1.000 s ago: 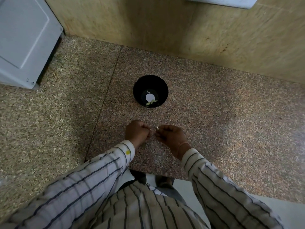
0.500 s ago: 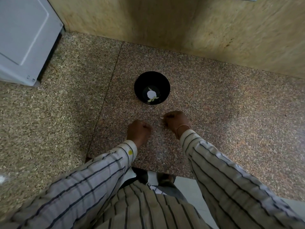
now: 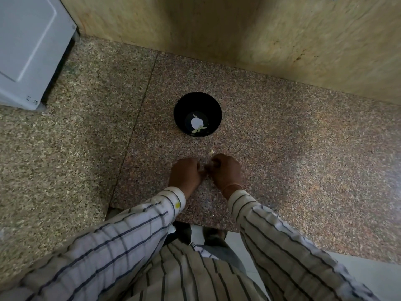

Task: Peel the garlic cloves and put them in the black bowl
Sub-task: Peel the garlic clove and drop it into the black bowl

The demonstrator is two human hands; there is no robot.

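Observation:
The black bowl (image 3: 217, 109) stands on the speckled stone counter, straight ahead of my hands. In its bottom lie a couple of pale green peeled cloves (image 3: 196, 130) beside a white spot. My left hand (image 3: 184, 174) and my right hand (image 3: 227, 170) are curled into loose fists a hand's width short of the bowl. Their fingertips meet and pinch a garlic clove that the fingers almost wholly hide. One small pale piece of garlic (image 3: 211, 151) lies on the counter just in front of my right hand.
A white appliance (image 3: 28, 51) stands at the far left on the counter. A beige stone wall (image 3: 238, 29) rises just behind the bowl. The counter's front edge (image 3: 217, 228) runs below my wrists, with a seam (image 3: 134, 131) left of the bowl.
My right hand, which had reached forward toward the bowl, has come back against my left hand. A small pale piece now lies on the counter where it had reached. My left hand stayed put.

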